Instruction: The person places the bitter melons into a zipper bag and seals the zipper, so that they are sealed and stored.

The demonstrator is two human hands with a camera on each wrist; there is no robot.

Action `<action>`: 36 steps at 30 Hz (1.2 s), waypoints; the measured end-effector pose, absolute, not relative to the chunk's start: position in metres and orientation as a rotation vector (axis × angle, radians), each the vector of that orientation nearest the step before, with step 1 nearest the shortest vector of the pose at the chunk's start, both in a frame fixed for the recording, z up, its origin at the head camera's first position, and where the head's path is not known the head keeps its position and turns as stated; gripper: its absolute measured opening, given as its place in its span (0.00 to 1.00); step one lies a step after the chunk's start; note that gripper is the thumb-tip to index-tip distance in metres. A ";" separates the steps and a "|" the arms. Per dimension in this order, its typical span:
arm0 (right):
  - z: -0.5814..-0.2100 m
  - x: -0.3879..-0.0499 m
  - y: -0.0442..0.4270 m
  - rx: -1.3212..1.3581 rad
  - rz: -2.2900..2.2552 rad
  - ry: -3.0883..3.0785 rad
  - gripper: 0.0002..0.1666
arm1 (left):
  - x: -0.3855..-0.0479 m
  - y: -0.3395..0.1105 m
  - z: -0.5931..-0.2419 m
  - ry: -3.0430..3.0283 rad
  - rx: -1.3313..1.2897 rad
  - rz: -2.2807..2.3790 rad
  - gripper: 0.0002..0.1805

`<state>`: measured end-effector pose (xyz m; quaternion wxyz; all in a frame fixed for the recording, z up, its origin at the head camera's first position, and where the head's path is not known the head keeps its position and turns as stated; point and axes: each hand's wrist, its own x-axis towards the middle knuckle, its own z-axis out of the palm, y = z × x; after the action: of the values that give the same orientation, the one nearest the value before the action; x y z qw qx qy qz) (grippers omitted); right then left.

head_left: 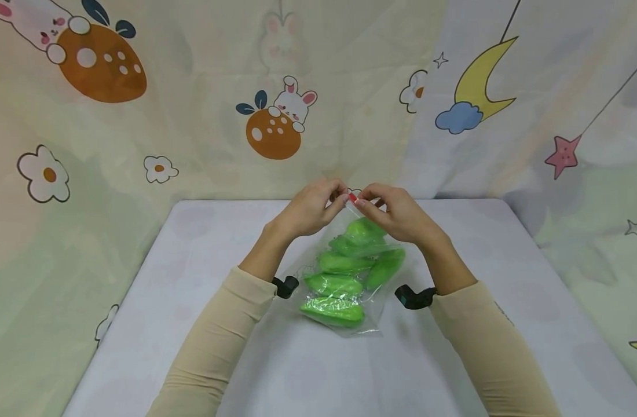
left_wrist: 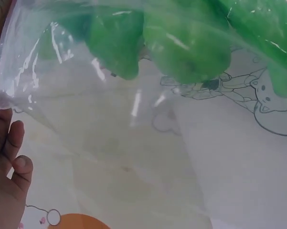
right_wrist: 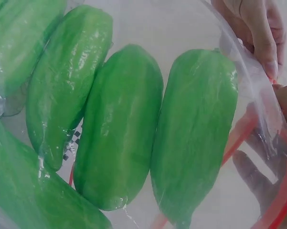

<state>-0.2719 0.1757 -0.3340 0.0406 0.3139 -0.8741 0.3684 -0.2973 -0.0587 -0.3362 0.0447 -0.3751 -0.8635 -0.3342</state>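
A clear zip bag [head_left: 373,307] with a red closure strip [head_left: 352,197] hangs between the hands, over the table. Inside it lie several smooth, long green vegetable-shaped pieces [right_wrist: 119,129], thick in the middle and tapered at an end; their exact kind is unclear. At the bag's top edge, my left hand [head_left: 314,207] pinches the strip between thumb and fingers. Close beside it on the right, my right hand [head_left: 394,211] pinches the same strip. Parts of the curled fingers are hidden behind the thumbs in the head view. The red rim [right_wrist: 284,191] curves along the bag's mouth in the right wrist view.
A white-covered table [head_left: 297,370] extends beneath the bag. Behind it hangs a cloth backdrop [head_left: 204,116] printed with rabbits, oranges, flowers and a moon. Dark wrist cameras [head_left: 414,297] stick out from both wrists near the bag's sides.
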 end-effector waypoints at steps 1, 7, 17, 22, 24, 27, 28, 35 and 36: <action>-0.334 -0.272 0.176 0.962 1.116 -2.681 0.12 | -0.299 -0.060 -0.337 -2.633 -1.134 -1.013 0.09; -0.338 -0.270 0.188 0.913 1.039 -2.757 0.11 | -0.308 -0.071 -0.343 -2.587 -1.048 -1.090 0.11; -0.356 -0.259 0.220 0.868 0.963 -2.823 0.10 | -0.327 -0.096 -0.352 -2.572 -0.899 -1.231 0.10; -0.367 -0.249 0.247 0.806 0.907 -2.870 0.10 | -0.336 -0.114 -0.356 -2.579 -0.758 -1.240 0.11; -0.370 -0.243 0.259 0.790 0.918 -2.890 0.09 | -0.338 -0.122 -0.358 -2.590 -0.708 -1.240 0.11; -0.372 -0.236 0.272 0.764 0.938 -2.912 0.09 | -0.340 -0.124 -0.360 -2.595 -0.685 -1.242 0.12; -0.372 -0.235 0.275 0.760 0.948 -2.914 0.08 | -0.341 -0.122 -0.361 -2.595 -0.689 -1.249 0.12; -0.373 -0.229 0.285 0.740 0.971 -2.926 0.07 | -0.342 -0.110 -0.363 -2.636 -0.699 -1.249 0.13; -0.374 -0.229 0.286 0.739 0.975 -2.928 0.07 | -0.342 -0.109 -0.363 -2.641 -0.702 -1.249 0.13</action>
<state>-0.2287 0.2857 -0.3739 -0.0157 0.2330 -0.9226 0.3071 -0.3418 -0.1085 -0.3632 0.0684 -0.2330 -0.8769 -0.4149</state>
